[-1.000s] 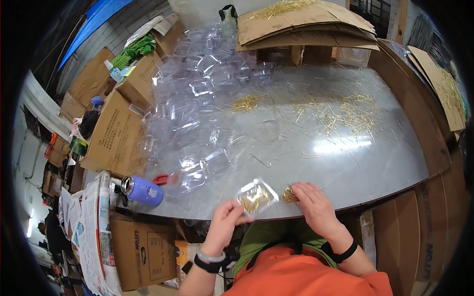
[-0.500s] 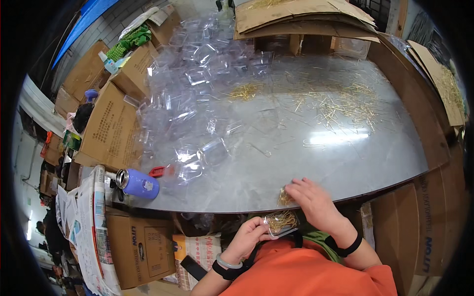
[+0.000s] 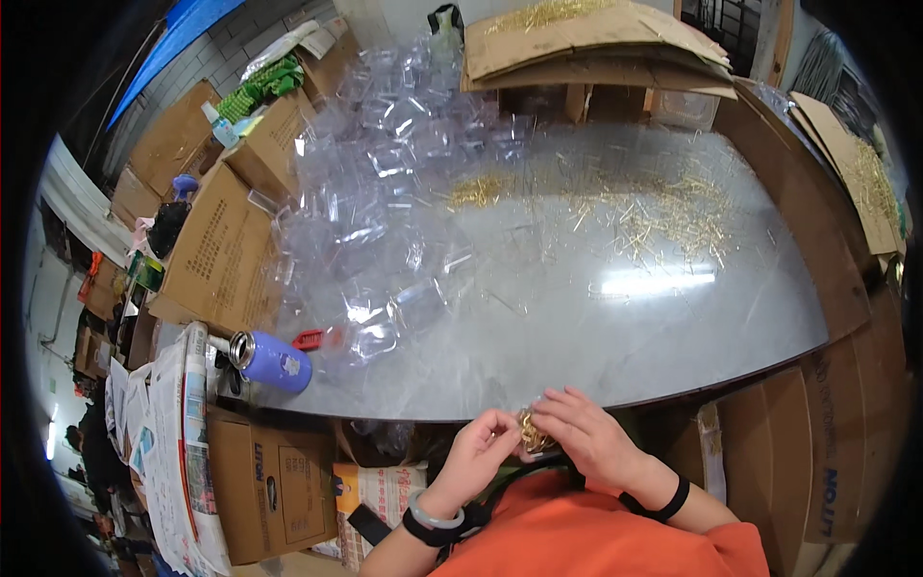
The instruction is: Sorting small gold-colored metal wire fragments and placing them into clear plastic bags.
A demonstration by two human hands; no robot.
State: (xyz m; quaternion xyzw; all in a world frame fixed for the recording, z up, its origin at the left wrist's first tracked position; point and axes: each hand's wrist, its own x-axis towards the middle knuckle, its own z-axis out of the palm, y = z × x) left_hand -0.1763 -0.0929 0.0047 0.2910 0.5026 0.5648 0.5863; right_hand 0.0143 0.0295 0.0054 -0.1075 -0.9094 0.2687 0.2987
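Close to my body, just below the table's front edge, a small clear plastic box [image 3: 528, 452] is held between my two hands. Thin gold wire hooks [image 3: 534, 435] fill it, partly covered by fingers. My left hand [image 3: 481, 450] grips the box's left side, thumb and fingers closed on it. My right hand [image 3: 588, 439] bends over the right side, its fingers pressed together on the box and hooks. A loose heap of similar gold hooks [image 3: 673, 216] lies at the table's right, with a smaller bunch [image 3: 481, 190] near its middle.
Many empty clear plastic boxes [image 3: 385, 212] are piled on the left of the grey table [image 3: 577, 337]. A purple bottle [image 3: 274, 361] without a lid and a red plastic piece [image 3: 308, 339] stand near the front left. Cardboard [image 3: 596, 43] borders the back, left and right.
My right hand has come down from the table edge onto the box. The bunch of hooks under it at the edge is no longer there. My left hand has shifted slightly left.
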